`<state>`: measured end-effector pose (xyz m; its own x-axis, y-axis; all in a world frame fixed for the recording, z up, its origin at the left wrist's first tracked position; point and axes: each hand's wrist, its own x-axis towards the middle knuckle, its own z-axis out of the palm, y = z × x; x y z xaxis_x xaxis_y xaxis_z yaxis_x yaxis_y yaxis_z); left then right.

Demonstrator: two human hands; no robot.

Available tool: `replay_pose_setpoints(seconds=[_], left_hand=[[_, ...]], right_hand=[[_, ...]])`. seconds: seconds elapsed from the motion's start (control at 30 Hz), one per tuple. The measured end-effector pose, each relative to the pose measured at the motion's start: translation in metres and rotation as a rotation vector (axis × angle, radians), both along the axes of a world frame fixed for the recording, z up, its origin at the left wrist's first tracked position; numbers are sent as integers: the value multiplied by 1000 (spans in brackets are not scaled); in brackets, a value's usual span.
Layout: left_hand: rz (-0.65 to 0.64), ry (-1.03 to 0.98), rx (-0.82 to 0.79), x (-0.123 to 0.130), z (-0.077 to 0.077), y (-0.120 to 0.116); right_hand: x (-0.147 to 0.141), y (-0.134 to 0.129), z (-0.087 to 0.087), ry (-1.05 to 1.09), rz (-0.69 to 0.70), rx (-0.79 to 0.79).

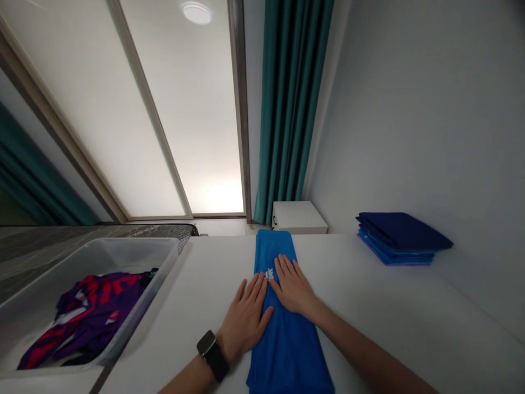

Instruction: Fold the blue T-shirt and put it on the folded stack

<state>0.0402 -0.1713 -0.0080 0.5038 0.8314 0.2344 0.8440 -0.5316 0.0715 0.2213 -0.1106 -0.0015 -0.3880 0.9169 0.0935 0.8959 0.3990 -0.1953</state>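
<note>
A blue garment (287,350), folded into a long narrow strip with a small white print, lies on the white table (205,273) and runs away from me. My left hand (245,317), with a dark watch on its wrist, rests flat with fingers stretched over the strip's left edge, near the print. Flat on the strip's right side, a little farther up, lies my right hand (292,284), its fingers spread. The two hands are close together at the print, and neither grips the cloth.
At the table's right stands a stack of folded blue and navy cloths (404,235). A clear plastic bin (164,249) on the left holds a crumpled purple and red garment (98,306). Beyond the table are a white cabinet (299,216) and a teal curtain (293,109).
</note>
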Motion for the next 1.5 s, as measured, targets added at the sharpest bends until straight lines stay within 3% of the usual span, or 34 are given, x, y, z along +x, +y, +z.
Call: replay_pose_setpoints(seconds=[0.2, 0.47, 0.7, 0.9, 1.17, 1.3, 1.5], left_hand=[[9, -39, -18, 0, 0, 2], [-51, -73, -128, -28, 12, 30], [-170, -231, -183, -32, 36, -13], [-241, -230, -266, -36, 49, -46], [-233, -245, -307, -35, 48, -53], [-234, -277, -317, -35, 51, -55], [-283, -291, -320, -35, 54, -66]], right_hand=[[5, 6, 4, -9, 59, -25], [3, -43, 10, 57, 152, -59], [3, -83, 25, 101, 254, -159], [9, -105, 32, 127, 311, -190], [10, -111, 33, 195, 302, -154], [7, -125, 38, 308, 315, -101], [3, -141, 33, 350, 352, -75]])
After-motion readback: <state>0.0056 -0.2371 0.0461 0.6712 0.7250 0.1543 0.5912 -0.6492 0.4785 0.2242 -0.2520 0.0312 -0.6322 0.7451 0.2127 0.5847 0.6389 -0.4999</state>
